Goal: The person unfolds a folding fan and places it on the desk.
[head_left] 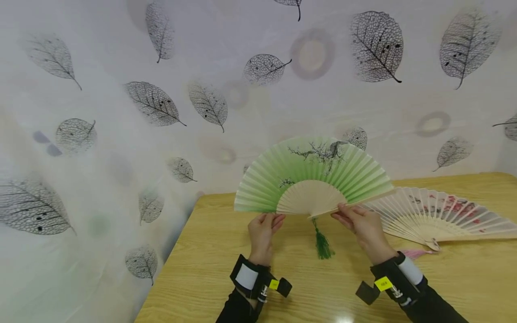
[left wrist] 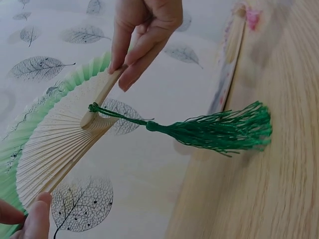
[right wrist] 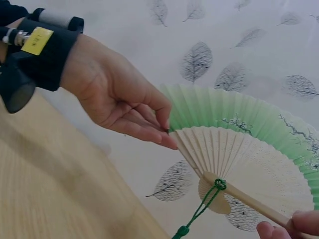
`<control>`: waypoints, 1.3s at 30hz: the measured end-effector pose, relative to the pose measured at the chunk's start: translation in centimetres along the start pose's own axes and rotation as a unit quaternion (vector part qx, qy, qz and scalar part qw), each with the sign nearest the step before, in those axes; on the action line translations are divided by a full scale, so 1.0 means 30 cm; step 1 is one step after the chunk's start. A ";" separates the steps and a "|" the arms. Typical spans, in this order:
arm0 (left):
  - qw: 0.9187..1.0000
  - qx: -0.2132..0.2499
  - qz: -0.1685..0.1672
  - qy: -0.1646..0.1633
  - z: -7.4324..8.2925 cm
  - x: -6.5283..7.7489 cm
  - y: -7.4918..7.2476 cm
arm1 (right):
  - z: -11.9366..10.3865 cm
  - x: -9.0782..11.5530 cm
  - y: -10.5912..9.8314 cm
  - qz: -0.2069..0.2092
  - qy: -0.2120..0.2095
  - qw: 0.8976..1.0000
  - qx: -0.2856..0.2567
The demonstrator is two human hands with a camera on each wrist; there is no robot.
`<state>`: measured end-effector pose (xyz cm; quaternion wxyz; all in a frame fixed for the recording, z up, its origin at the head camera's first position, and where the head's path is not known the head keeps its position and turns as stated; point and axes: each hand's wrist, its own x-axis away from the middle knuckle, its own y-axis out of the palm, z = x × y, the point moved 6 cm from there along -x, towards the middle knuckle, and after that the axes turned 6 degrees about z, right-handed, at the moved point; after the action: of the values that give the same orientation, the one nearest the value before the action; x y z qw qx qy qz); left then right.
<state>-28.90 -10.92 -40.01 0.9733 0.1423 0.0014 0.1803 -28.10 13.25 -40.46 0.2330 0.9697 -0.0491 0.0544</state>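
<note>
A green folding fan (head_left: pixel 311 168) with a dark branch print is spread wide, held up above the table. My left hand (head_left: pixel 264 237) pinches its left outer rib between thumb and fingers; the right wrist view shows this left hand (right wrist: pixel 122 92) at the rib's edge. On the other side, my right hand (head_left: pixel 363 226) grips the right outer rib, also seen as the right hand (left wrist: pixel 147 37) in the left wrist view. From the pivot hangs a green tassel (head_left: pixel 323 244), its cord (left wrist: pixel 122 115) looped at the rib ends.
A second open fan (head_left: pixel 440 213), pale with red flowers, lies on the wooden table (head_left: pixel 210 255) at the right, its pink tassel (head_left: pixel 416 254) beside it. Behind the table hangs a pale leaf-printed backdrop (head_left: pixel 258 107). Straps with small cameras circle both wrists.
</note>
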 end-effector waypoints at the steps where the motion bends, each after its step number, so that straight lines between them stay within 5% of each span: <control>1: 1.000 -0.003 0.001 0.002 0.000 -0.003 -0.012 | 0.015 -0.002 0.004 -0.007 0.001 1.000 0.001; 6: 0.999 -0.029 0.016 0.003 -0.007 -0.022 -0.104 | 0.104 -0.004 0.046 -0.038 0.018 0.999 0.034; 11: 0.998 -0.063 0.021 -0.001 -0.026 -0.037 -0.217 | 0.192 0.046 0.109 -0.024 0.069 0.990 0.118; 20: 0.993 -0.105 0.039 -0.032 -0.060 -0.057 -0.384 | 0.339 0.064 0.196 0.028 0.121 0.991 0.052; 24: 0.992 -0.107 0.045 -0.040 -0.065 -0.070 -0.415 | 0.366 0.066 0.222 0.047 0.121 0.990 0.046; 31: 0.997 -0.076 0.000 -0.009 -0.091 -0.106 -0.440 | 0.400 0.051 0.227 0.068 0.135 0.988 0.042; 39: 0.987 -0.131 0.016 -0.089 -0.087 -0.092 -0.444 | 0.411 0.047 0.235 0.059 0.149 0.985 0.058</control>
<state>-26.96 -23.08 -46.33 0.9768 0.0286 -0.1112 0.1807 -26.53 1.26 -48.04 0.1772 0.9580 -0.0679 0.2150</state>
